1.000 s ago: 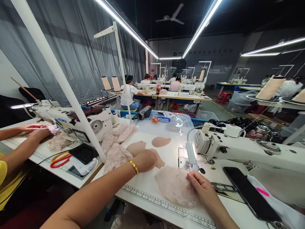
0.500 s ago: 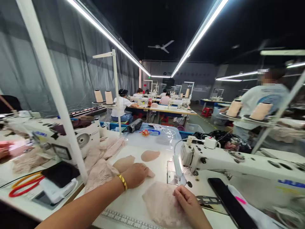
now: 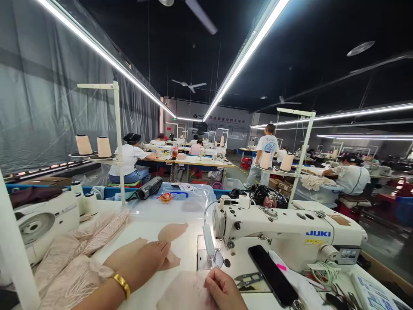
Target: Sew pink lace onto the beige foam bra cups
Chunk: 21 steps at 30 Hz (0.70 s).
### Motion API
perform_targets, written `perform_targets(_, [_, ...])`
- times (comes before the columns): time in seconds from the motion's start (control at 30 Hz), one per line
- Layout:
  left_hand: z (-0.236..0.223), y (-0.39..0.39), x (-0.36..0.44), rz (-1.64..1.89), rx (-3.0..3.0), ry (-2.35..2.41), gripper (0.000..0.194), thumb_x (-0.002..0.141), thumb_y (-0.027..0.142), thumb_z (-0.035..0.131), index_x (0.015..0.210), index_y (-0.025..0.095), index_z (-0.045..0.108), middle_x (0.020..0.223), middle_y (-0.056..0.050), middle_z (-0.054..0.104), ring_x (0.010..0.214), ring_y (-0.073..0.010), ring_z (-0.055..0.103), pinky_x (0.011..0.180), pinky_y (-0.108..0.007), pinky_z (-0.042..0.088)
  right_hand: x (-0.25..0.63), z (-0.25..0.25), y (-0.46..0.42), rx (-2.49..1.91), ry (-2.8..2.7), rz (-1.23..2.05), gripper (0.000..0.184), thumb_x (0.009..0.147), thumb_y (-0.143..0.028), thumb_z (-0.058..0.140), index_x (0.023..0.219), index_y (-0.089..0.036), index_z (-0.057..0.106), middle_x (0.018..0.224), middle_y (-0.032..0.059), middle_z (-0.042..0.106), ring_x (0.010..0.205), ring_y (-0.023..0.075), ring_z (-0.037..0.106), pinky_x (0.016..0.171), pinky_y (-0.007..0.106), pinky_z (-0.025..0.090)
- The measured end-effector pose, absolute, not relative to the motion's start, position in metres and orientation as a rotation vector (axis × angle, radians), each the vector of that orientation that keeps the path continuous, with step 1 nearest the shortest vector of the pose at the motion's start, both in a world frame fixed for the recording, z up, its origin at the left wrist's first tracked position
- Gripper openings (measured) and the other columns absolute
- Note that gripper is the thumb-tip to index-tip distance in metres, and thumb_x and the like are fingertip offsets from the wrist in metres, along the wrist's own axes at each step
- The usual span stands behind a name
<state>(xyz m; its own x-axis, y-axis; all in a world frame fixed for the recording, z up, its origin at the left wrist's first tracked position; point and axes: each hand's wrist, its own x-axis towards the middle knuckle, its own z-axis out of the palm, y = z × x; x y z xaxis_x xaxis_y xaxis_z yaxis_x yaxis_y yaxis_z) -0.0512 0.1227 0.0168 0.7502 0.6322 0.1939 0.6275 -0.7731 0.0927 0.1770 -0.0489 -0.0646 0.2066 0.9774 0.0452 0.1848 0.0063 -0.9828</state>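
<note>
My left hand [image 3: 142, 260], with a gold bracelet at the wrist, reaches over the white table. Its fingers are pinched together on a small beige cut fabric piece [image 3: 171, 261], partly hidden beneath them. Just beyond the fingertips lies another beige cut piece [image 3: 174, 231], and a third shows beside the back of the hand. My right hand [image 3: 222, 289] is closed, thumb against forefinger, on the edge of a pale sheer fabric panel [image 3: 183, 292] at the table's front. Right of both hands stands a white sewing machine [image 3: 274, 226], its lamp lit by the needle plate.
Crumpled beige lace fabric [image 3: 74, 267] heaps at left. A black phone [image 3: 272, 275] and thread snips [image 3: 248, 280] lie right of my right hand. Behind the table are a clear plastic lid [image 3: 193, 198] and cone thread stands [image 3: 121, 142]. Several people sit or stand farther off.
My view has swung right, showing more of the sewing machine. The standing person in white is now farther off. Both hands stay near the same fabric pieces.
</note>
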Motion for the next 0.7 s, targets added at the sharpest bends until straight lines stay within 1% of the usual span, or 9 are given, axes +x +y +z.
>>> perform_targets(0.1, [0.034,0.113,-0.049,0.541,2.85,1.008,0.035,0.098,0.023,0.036,0.112,0.018,0.068,0.113,-0.016,0.073,0.104,-0.0305,0.068,0.095,-0.043,0.051,0.177,-0.066,-0.05,-1.388,-1.171,0.927,0.067,0.079,-0.091,0.055,0.079,-0.025,0.053,0.06,-0.0046,0.056,0.052,0.0136,0.049,0.056,0.026,0.04])
perform_targets(0.17, [0.045,0.095,-0.046,0.596,2.64,0.916,0.038,0.103,0.03,0.034,0.122,0.018,0.064,0.125,-0.015,0.07,0.115,-0.028,0.064,0.1,-0.04,0.048,0.178,-0.069,-0.053,-1.368,-1.144,0.924,0.065,0.079,-0.089,0.059,0.077,-0.024,0.054,0.062,-0.0045,0.056,0.058,0.0147,0.051,0.061,0.027,0.042])
perform_targets(0.23, [0.05,0.073,-0.041,0.448,2.551,0.869,0.028,0.099,0.037,0.047,0.108,0.02,0.067,0.106,-0.006,0.074,0.097,-0.0227,0.067,0.084,-0.032,0.051,0.18,-0.072,-0.058,-1.352,-1.113,0.936,0.062,0.08,-0.085,0.063,0.078,-0.024,0.058,0.066,-0.0037,0.057,0.063,0.0158,0.053,0.064,0.028,0.041])
perform_targets(0.3, [0.049,0.052,-0.034,0.276,2.485,0.806,0.02,0.09,0.039,0.062,0.096,0.022,0.07,0.092,0.001,0.074,0.083,-0.0182,0.066,0.071,-0.026,0.047,0.182,-0.073,-0.064,-1.343,-1.086,0.97,0.057,0.086,-0.081,0.061,0.086,-0.023,0.063,0.071,-0.0021,0.06,0.069,0.0181,0.056,0.067,0.029,0.042])
perform_targets(0.37, [0.043,0.035,-0.028,0.167,2.438,0.781,0.017,0.084,0.037,0.07,0.092,0.022,0.07,0.088,0.002,0.073,0.079,-0.0167,0.065,0.066,-0.024,0.043,0.183,-0.072,-0.07,-1.339,-1.062,0.99,0.055,0.093,-0.077,0.055,0.091,-0.023,0.066,0.073,-0.0008,0.062,0.074,0.0202,0.059,0.07,0.03,0.044])
perform_targets(0.47, [0.032,0.021,-0.019,0.102,2.409,0.803,0.018,0.083,0.037,0.072,0.093,0.022,0.07,0.087,0.0,0.073,0.08,-0.0193,0.065,0.065,-0.026,0.042,0.181,-0.069,-0.076,-1.335,-1.066,0.975,0.055,0.099,-0.074,0.045,0.097,-0.023,0.066,0.08,0.0008,0.064,0.078,0.0211,0.062,0.072,0.031,0.046])
perform_targets(0.53, [0.027,0.017,-0.012,0.107,2.418,0.828,0.019,0.085,0.037,0.069,0.095,0.021,0.069,0.089,-0.003,0.072,0.085,-0.0229,0.065,0.071,-0.029,0.046,0.178,-0.067,-0.078,-1.331,-1.115,0.924,0.05,0.098,-0.071,0.052,0.098,-0.023,0.066,0.083,0.0004,0.064,0.078,0.0203,0.062,0.073,0.03,0.048])
perform_targets(0.6, [0.026,0.018,-0.006,0.17,2.455,0.821,0.027,0.085,0.036,0.069,0.106,0.019,0.067,0.106,-0.008,0.072,0.1,-0.0271,0.064,0.088,-0.037,0.049,0.176,-0.064,-0.077,-1.319,-1.206,0.848,0.045,0.095,-0.067,0.061,0.092,-0.023,0.065,0.078,-0.001,0.061,0.075,0.0188,0.061,0.072,0.029,0.049])
perform_targets(0.7, [0.029,0.026,-0.003,0.243,2.443,0.61,0.064,0.076,0.039,0.079,0.133,0.021,0.057,0.142,-0.013,0.059,0.128,-0.0311,0.054,0.11,-0.043,0.041,0.176,-0.055,-0.079,-1.3,-1.386,0.702,0.041,0.097,-0.061,0.062,0.082,-0.022,0.065,0.072,-0.0012,0.06,0.069,0.017,0.058,0.066,0.027,0.049])
